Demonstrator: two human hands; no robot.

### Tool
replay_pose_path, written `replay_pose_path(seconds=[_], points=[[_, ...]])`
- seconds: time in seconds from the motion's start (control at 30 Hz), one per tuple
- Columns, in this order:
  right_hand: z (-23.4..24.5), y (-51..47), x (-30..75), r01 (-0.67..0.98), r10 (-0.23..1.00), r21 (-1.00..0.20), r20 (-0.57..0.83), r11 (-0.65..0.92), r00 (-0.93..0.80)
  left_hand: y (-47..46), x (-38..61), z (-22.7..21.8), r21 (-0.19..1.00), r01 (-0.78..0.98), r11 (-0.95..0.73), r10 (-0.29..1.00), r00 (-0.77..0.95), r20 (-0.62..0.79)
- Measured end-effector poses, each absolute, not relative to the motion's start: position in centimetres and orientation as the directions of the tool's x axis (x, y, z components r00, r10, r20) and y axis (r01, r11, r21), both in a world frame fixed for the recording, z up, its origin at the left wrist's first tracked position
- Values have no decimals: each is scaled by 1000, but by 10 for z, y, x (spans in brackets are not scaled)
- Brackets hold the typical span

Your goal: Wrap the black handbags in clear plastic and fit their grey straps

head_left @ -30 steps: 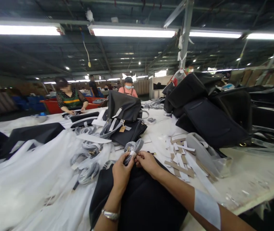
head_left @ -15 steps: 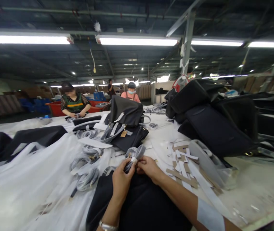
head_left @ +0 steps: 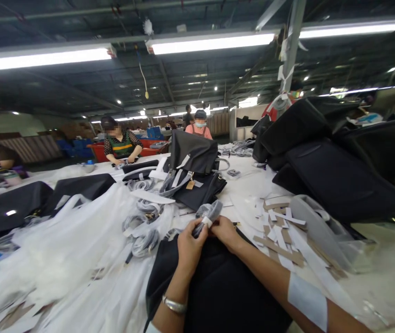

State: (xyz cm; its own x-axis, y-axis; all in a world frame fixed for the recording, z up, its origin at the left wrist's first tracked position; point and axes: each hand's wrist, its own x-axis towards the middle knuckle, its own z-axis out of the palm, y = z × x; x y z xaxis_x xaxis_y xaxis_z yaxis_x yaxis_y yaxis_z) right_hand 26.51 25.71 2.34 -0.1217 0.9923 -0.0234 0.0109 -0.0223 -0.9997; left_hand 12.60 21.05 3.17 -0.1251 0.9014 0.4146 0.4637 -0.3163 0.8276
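My left hand (head_left: 189,246) and my right hand (head_left: 225,231) meet over a black bag (head_left: 218,286) lying in front of me. Both pinch a plastic-wrapped grey strap bundle (head_left: 208,213) bound with a white tape band; the left fingers close round its lower end, the right fingertips press at the tape. A silver bracelet sits on my left wrist and a white strip is stuck on my right forearm.
White plastic sheets (head_left: 72,249) and wrapped straps (head_left: 144,240) cover the table at left. Paper strips (head_left: 279,231) and a tape dispenser (head_left: 325,231) lie right. Black bags (head_left: 339,175) pile at right, another bag (head_left: 192,171) mid-table. Seated workers (head_left: 121,144) are behind.
The view has swung left and down a little. My hands keep the same pinch on the wrapped strap over the black bag.
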Motion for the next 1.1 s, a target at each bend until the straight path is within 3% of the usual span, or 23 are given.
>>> replay_pose_path(seconds=[0.3,0.5,0.7,0.77,0.87,1.0,1.1], points=[[43,233,267,-257,959,-960,-35,-110,-282,211,126,33,848,424,-317,903,-139,407],[37,236,249,-287,991,-958,8,-31,-134,212,127,31,837,444,-320,896,-145,419],[23,239,265,-225,995,-970,101,95,-17,211,124,48,817,520,-249,943,-64,328],[25,236,274,-139,989,-979,144,147,34,218,119,68,761,591,-265,941,-12,337],[35,225,287,174,967,-952,250,253,-40,245,101,107,659,684,-312,934,96,343],[46,196,302,554,872,-676,334,486,-357,302,68,145,597,732,-329,943,218,252],[47,168,314,639,796,-474,354,606,-492,343,48,143,583,745,-324,944,298,145]])
